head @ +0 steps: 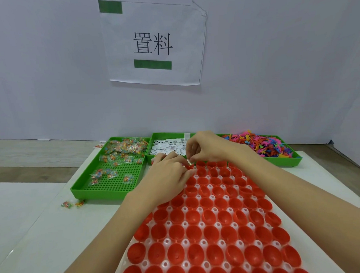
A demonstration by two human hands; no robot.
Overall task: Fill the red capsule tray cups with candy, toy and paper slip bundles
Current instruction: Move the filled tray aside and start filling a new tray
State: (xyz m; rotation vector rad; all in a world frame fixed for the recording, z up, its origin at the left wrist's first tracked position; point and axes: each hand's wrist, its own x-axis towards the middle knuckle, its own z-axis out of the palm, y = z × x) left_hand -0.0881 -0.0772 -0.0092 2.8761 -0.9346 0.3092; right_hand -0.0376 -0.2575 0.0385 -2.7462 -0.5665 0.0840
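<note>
Both hands (pixel 193 156) on clear packet (pixel 189 162), prob. candy, over red tray (pixel 218 220)

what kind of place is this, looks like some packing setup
Probably a hand-assembly or packing workstation: three green sorting trays hold candy packets, paper slips and plastic toys, a large tray of red capsule cups awaits filling, and a printed station sign hangs on the wall.

A pale wall (pixel 50 69) fills the upper view under soft, even light, with a white paper sign (pixel 154 43) bearing two black characters and two green bars. Below it, a white worktop (pixel 25 223) meets a wood-toned strip (pixel 32 153).
</note>
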